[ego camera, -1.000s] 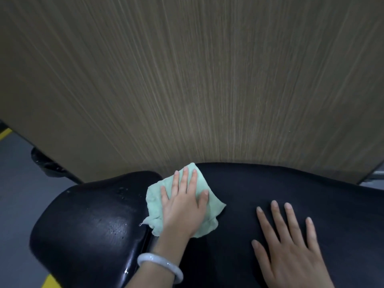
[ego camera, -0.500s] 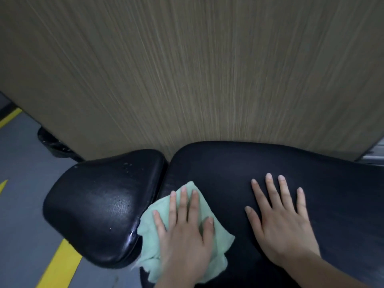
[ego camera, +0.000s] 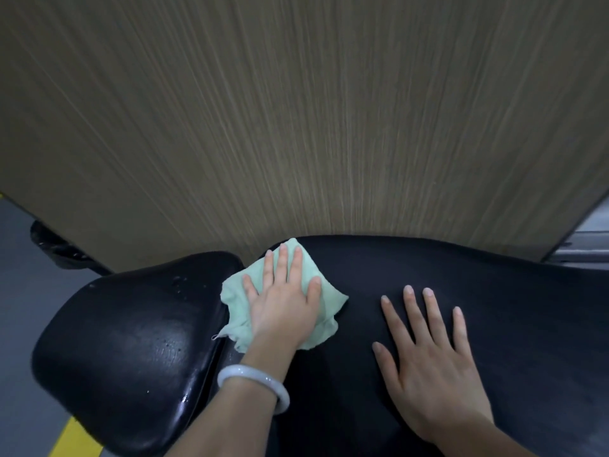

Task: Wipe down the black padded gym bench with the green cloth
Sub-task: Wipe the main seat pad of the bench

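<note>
Flat and spread, the left hand (ego camera: 283, 301) presses the green cloth (ego camera: 326, 300) onto the black padded gym bench (ego camera: 514, 301), gripping nothing, a pale bangle (ego camera: 253, 385) on its wrist. Just beside it the right hand (ego camera: 431, 364) lies palm down, fingers splayed, bare on the long pad. Cloth sits at that pad's far left corner, by the gap to the glossy seat pad (ego camera: 125, 344), which shows droplets. Behind rises a wood-grain wall (ego camera: 296, 120); grey floor (ego camera: 19, 291) with a yellow line (ego camera: 75, 440) lies left
</note>
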